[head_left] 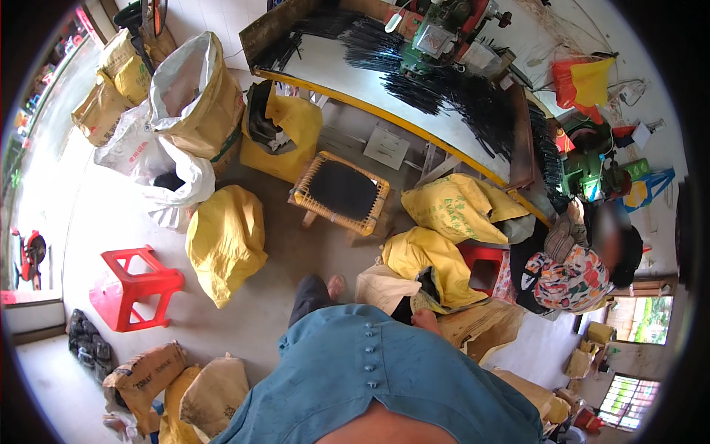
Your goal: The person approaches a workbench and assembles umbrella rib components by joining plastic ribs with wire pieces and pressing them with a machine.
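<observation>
Blue shirt (pixel 370 370), buttoned down the front, fills the lower edge, and both hands are hidden somewhere behind it. Neither one is seen, so it cannot be told whether they are spread, closed or holding anything.

Two feet are caught just beyond the hem. The left foot (pixel 336 285) sits in a sandal under a dark trouser leg, and the right foot (pixel 425 320) is pressed up beside a pale bag (pixel 381 288).

Nearest to where the hands must be, ahead and slightly to the right, an open yellow sack (pixel 433 263) is slumped on the floor, touching that pale bag. It lies well apart from the hidden hands, with nothing seen reaching for it.

As a judgement, footing matters most here. The floor is crowded, so steps are best kept on the bare patch between the feet and the woven stool (pixel 342 191) straight ahead, and a low, bent-knee stance would suit any sack this slack.

Further left a closed yellow sack (pixel 225 240) and a red plastic stool (pixel 137 285) are passed over. Brown paper sacks (pixel 214 392) are bunched low on the left.

Far ahead, a long surface (pixel 347 74) is strewn with black rods (pixel 473 96) around a green machine (pixel 436 33). Off to the right, a seated person in a patterned top (pixel 569 281) is glimpsed.
</observation>
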